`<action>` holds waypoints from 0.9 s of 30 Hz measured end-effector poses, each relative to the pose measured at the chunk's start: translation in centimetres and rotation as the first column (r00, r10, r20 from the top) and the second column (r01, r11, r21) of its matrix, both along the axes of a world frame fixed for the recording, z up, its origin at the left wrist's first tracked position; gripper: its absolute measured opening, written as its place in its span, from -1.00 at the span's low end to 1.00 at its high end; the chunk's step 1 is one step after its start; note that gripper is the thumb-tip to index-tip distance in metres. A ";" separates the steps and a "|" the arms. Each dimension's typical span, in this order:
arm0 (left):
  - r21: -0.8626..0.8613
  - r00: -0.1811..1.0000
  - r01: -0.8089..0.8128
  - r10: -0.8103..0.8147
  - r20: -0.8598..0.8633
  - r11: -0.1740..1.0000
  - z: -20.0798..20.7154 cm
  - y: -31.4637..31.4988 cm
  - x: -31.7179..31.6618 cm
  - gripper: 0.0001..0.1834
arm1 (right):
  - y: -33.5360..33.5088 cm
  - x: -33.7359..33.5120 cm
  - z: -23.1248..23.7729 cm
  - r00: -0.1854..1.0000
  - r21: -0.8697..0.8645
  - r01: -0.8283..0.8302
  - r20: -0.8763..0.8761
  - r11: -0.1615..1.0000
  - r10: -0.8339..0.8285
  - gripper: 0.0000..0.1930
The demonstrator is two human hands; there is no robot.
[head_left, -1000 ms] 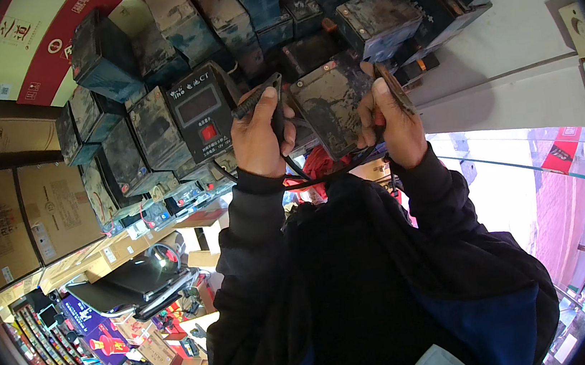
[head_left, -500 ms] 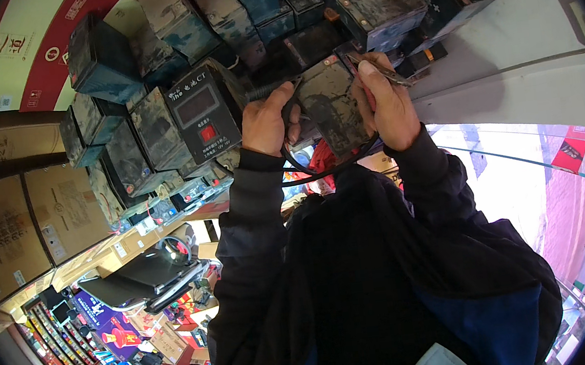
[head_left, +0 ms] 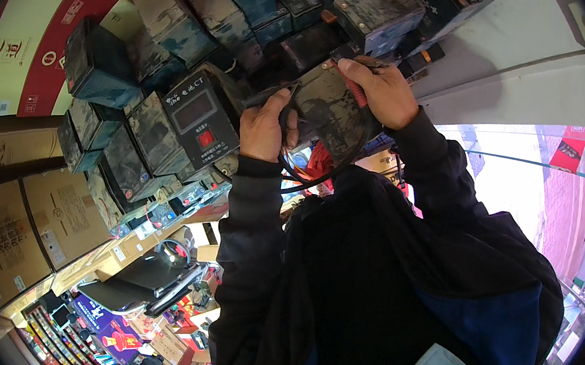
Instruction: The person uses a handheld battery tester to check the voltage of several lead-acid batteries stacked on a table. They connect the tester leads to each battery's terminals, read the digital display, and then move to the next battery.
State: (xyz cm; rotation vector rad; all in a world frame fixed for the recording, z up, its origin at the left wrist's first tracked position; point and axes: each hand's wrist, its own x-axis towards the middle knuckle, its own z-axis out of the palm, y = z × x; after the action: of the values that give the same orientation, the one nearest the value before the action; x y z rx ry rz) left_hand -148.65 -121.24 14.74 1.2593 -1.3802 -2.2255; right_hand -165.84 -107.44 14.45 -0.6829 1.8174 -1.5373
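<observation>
A dusty dark battery (head_left: 332, 117) sits between my hands. My left hand (head_left: 266, 128) is closed at its left edge around a black clamp (head_left: 265, 98), whose ribbed handle shows beyond the thumb. In my right hand (head_left: 385, 93) is a red-handled clamp (head_left: 356, 91), its tip at the battery's upper right corner; whether it touches the terminal I cannot tell. A black cable (head_left: 328, 177) loops below the battery. Left of my left hand stands a black battery tester (head_left: 200, 117) with a dark display and a red switch.
Several dusty batteries (head_left: 173, 23) are stacked along the far side, and one (head_left: 381, 14) stands beyond my right hand. Cardboard boxes (head_left: 65, 212) lie at the left. A glass edge (head_left: 543, 167) runs at the right, and a black chair-like seat (head_left: 141, 279) is lower left.
My right hand has turned and shifted slightly, bringing the red clamp to the battery's upper right corner. The cable loop has moved a little. My left hand has barely moved.
</observation>
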 end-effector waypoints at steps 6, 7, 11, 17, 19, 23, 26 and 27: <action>-0.026 1.000 0.006 -0.006 -0.007 1.000 0.4 0.0 -0.1 -0.68 | -0.2 -0.4 -0.2 0.993 0.058 -0.037 -0.108 0.998 0.043 -0.59; -0.032 1.000 -0.003 0.002 -0.025 0.999 0.4 0.1 -0.1 -0.70 | -0.2 -0.6 -0.1 0.990 0.076 -0.049 -0.125 0.996 0.059 -0.59; -0.038 0.999 -0.020 0.018 -0.034 0.999 0.1 0.1 -0.3 -0.70 | -0.7 -0.6 -0.4 0.980 0.033 -0.044 -0.194 0.998 0.050 -0.61; -0.053 0.997 -0.031 0.027 -0.073 0.998 -0.1 0.1 -0.2 -0.70 | -0.5 -1.5 -0.8 0.882 0.076 -0.175 -0.431 0.982 0.190 -0.67; -0.075 0.996 -0.006 -0.001 -0.087 0.997 -0.1 0.0 -0.2 -0.70 | -0.5 -1.9 -0.8 0.853 0.131 -0.198 -0.466 0.971 0.236 -0.71; -0.079 0.997 0.004 -0.010 -0.075 0.997 0.0 -0.2 -0.3 -0.66 | -0.6 -1.8 -1.5 0.886 0.043 -0.205 -0.416 0.978 0.204 -0.75; -0.102 0.998 0.022 -0.028 -0.055 0.995 0.0 -0.3 -0.2 -0.61 | -0.8 -2.0 -2.3 0.859 -0.033 -0.244 -0.472 0.969 0.200 -0.77; -0.115 0.998 0.026 -0.032 -0.057 0.993 0.0 -0.3 -0.2 -0.60 | -0.9 -2.2 -2.5 0.837 -0.036 -0.262 -0.505 0.965 0.209 -0.78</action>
State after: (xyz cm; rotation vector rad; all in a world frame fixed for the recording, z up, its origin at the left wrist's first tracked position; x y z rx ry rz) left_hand -148.88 -121.54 14.72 1.1332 -1.4895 -2.1503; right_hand -168.08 -108.37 11.98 -1.4101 1.9243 -1.3758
